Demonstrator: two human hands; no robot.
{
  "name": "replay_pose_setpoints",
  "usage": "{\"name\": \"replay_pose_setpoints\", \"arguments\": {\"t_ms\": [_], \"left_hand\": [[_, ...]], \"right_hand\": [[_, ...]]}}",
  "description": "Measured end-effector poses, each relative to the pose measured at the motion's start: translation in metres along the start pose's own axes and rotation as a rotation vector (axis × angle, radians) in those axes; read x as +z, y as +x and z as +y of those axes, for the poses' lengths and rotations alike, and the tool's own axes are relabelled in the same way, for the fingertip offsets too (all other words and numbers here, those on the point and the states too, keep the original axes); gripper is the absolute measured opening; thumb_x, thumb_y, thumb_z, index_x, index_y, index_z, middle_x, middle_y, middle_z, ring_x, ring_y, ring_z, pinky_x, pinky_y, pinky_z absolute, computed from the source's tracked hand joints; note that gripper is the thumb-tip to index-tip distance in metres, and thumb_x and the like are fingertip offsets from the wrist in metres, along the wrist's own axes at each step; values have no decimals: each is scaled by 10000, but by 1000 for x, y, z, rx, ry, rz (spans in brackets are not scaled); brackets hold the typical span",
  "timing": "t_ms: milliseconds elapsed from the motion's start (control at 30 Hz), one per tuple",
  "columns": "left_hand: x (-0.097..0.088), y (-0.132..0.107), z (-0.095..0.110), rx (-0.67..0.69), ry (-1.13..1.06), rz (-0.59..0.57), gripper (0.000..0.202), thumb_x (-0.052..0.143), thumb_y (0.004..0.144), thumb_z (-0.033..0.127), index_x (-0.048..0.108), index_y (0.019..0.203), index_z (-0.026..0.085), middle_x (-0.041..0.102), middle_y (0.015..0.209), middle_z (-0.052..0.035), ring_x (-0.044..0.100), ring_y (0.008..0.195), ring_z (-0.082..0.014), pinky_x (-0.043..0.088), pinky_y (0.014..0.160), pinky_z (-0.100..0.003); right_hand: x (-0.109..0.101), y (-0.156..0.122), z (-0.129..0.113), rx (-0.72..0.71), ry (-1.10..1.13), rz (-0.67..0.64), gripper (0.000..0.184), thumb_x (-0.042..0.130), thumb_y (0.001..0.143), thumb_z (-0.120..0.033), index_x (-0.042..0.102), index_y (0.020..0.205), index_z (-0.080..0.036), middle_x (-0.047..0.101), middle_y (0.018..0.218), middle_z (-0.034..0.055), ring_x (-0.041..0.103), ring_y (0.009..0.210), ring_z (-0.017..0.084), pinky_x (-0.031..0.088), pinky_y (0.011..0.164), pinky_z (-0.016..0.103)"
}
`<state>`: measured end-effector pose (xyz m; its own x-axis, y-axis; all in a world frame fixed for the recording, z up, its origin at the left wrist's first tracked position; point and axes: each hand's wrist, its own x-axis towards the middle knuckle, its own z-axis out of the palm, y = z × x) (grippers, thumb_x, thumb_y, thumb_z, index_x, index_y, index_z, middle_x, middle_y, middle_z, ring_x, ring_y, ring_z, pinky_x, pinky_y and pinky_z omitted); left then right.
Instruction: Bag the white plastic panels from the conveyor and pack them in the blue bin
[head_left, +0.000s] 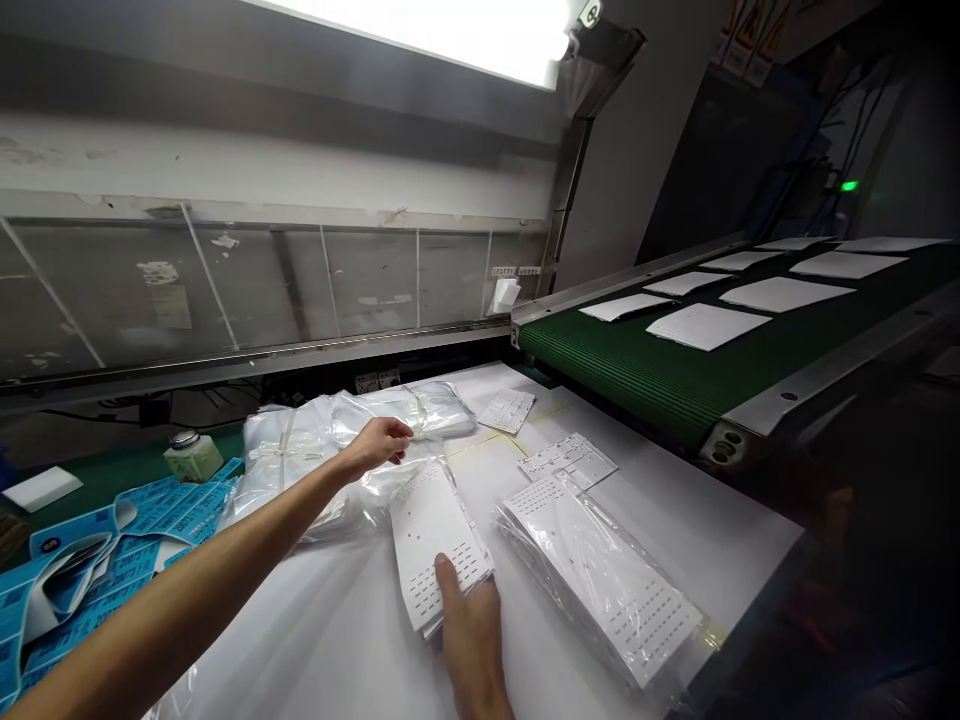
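Right hand (474,628) grips white sheets (427,535); left hand (375,445) bends near clear bags (444,408).
The right thumb presses flat on the thin, slot-punched stack, which stretches ahead of it; the left fingers curl partway (whether they pinch any film, I cannot tell) beside glossy, crinkled plastic. Right of the right fingers lies 1 oblong wrapped pack (592,575).

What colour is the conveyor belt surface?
The conveyor belt is dark green with fine ribbed lines, best seen in the head view.
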<state>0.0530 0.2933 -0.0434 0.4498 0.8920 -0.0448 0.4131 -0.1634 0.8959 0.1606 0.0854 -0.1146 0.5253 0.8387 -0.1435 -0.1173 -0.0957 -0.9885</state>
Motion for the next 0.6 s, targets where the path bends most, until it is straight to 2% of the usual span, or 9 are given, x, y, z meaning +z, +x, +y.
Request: {"name": "replay_pose_setpoints", "arguments": {"t_ms": [67, 167, 333, 500, 600], "left_hand": [[-2, 0, 3, 8, -4, -2, 193, 572, 752, 209, 598, 915, 109, 618, 742, -35, 617, 658, -139, 543, 625, -281], [-3, -1, 5, 11, 18, -20, 193, 577, 748, 214, 610, 906, 108, 618, 727, -34, 612, 638, -138, 538, 605, -278], [-1, -3, -3, 3, 90, -58, 214, 580, 742, 223, 619, 920, 111, 629, 741, -34, 617, 621, -141, 523, 582, -266], [-2, -5, -12, 2, 161, -63, 225, 559, 745, 219, 620, 934, 115, 632, 775, -45, 619, 610, -146, 500, 536, -253], [-4, -5, -15, 4, 179, -55, 229, 548, 748, 218, 618, 942, 118, 637, 800, -54, 626, 625, -150, 503, 540, -252]], "right_hand": [[0, -1, 1, -6, 11, 33, 517, 589, 776, -489, 634, 1103, -91, 708, 996, 136, 660, 904, 279, 519, 755, 340], [0, -4, 0, -44, 35, 66, 523, 633, 745, -459, 623, 1126, -101, 698, 1033, 133, 631, 996, 288, 504, 810, 352], [-5, 5, -18, 10, 67, -97, 423, 636, 744, -406, 660, 1038, -101, 717, 953, 124, 656, 918, 295, 518, 750, 363], [-9, 15, -36, 3, 119, -129, 408, 572, 798, -369, 618, 1123, -126, 708, 997, 100, 648, 945, 257, 503, 802, 347], [-11, 13, -38, 45, 115, -178, 420, 604, 773, -396, 642, 1068, -100, 723, 877, 110, 673, 797, 271, 523, 680, 366]]}}
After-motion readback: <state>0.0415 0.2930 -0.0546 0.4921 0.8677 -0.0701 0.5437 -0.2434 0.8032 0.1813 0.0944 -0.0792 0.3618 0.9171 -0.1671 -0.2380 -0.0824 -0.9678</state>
